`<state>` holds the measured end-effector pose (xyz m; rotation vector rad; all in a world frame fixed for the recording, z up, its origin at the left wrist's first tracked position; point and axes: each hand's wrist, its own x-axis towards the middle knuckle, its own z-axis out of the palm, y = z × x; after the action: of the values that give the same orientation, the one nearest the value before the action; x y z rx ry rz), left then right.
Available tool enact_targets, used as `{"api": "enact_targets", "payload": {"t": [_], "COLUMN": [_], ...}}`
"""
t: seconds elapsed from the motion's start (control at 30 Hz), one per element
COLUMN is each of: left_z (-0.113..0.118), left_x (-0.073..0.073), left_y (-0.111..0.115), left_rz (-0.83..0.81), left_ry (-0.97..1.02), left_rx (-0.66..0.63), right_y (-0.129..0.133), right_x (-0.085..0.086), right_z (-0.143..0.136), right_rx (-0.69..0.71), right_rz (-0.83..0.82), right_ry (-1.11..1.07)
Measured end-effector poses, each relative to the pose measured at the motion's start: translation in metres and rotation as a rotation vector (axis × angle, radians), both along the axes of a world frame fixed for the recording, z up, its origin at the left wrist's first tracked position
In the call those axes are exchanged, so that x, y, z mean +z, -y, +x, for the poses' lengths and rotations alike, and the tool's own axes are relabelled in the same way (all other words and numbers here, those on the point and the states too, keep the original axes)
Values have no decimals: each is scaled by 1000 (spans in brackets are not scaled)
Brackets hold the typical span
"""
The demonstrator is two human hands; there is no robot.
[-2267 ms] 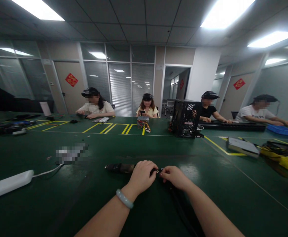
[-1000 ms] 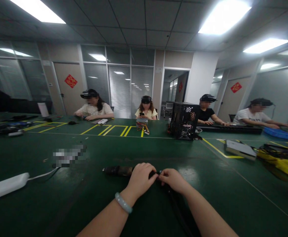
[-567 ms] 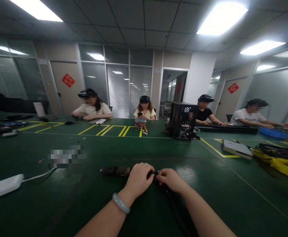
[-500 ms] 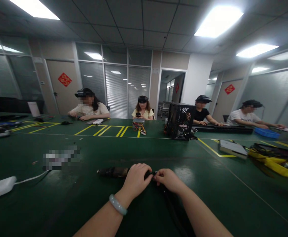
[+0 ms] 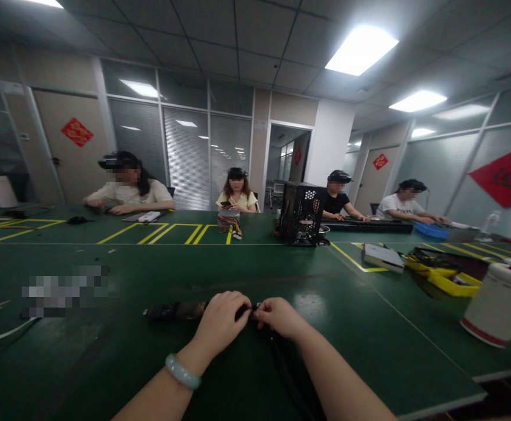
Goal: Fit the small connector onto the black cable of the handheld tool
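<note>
A dark rod-shaped tool (image 5: 176, 311) lies crosswise on the green table (image 5: 141, 362), its narrow tip pointing left. My left hand (image 5: 225, 316), with a pale bangle on the wrist, is wrapped over the tool's right part. Close beside it, my right hand (image 5: 277, 316) pinches at the tool's right end, where a black cable or strap (image 5: 284, 362) runs down toward me. What exactly the right fingertips hold is too small and dark to make out. The fingertips of both hands nearly meet.
Ahead stands a black computer case (image 5: 301, 213) with a power supply (image 5: 229, 222) left of it. To the right are a silver box (image 5: 383, 257), yellow trays (image 5: 452, 283) and a white bin (image 5: 499, 304). Several people sit across the table.
The view has turned right, so the scene has shifted left and the white bin shows more fully. Both hands keep nearly the same grip on the tool.
</note>
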<state>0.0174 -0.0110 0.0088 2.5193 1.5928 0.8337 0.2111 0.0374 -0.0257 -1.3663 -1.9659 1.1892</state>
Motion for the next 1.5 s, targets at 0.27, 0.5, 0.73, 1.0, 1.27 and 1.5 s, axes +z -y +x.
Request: {"api": "enact_targets", "payload": {"t": [0.27,0.5,0.73,1.0,1.27,1.5], "left_z": [0,2,2,2,0,0], "left_x": [0,1,0,0,1,1], "left_y": [1,1,-1,-1,0,-1], "left_rz": [-15,-29,-15,13,-38,-47], "left_ry": [6,-11,3,10,24,8], "left_rx": [30,52,36,44,33,34], "right_y": [0,1,4,1,1,2], "right_x": [1,3,5,3,1,3], "right_z": [-1,0,-1,-1,-1,-1], "right_rx": [19,31,34,0,-5,-6], "right_rz": [-2,31,36,-30,-56,-58], "right_ry": [32,51,54,-22,-95,-74]}}
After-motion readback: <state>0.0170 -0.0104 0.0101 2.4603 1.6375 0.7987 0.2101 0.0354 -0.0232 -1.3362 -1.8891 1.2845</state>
